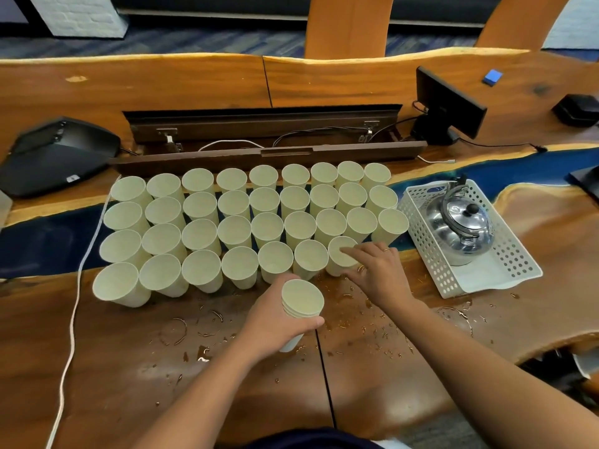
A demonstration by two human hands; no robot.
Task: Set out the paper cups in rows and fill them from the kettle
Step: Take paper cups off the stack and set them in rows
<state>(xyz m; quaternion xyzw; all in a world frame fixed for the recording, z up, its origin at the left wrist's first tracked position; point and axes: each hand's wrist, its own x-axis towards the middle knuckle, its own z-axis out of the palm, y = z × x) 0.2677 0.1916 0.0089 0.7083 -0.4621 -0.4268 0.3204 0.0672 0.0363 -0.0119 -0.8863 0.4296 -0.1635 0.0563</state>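
The live-edge wooden tabletop (136, 367) under my arms is spattered with droplets and wet rings near its front edge; on it the block of paper cups (233, 231) stands in four rows, nine across in the three far rows, eight so far in the nearest; every cup I can see into looks empty. To the right, a white perforated basket (505, 273) holds the steel kettle (460, 228), lid on, untouched; what is inside it I cannot tell. My left hand (275, 322) curls round a short nested stack of cups (302, 303), lifted just in front of the near row; my right hand (379, 273) rests with fingers spread on the rim and side of the newest cup (340, 254) at the right end of that row, setting it down, not gripping tightly. The risks, as I judge them: the cups stand rim to rim, so a nudge from my right wrist could topple several; the wet wood may let a light cup slide; one gap remains at the row's end, close to the basket.
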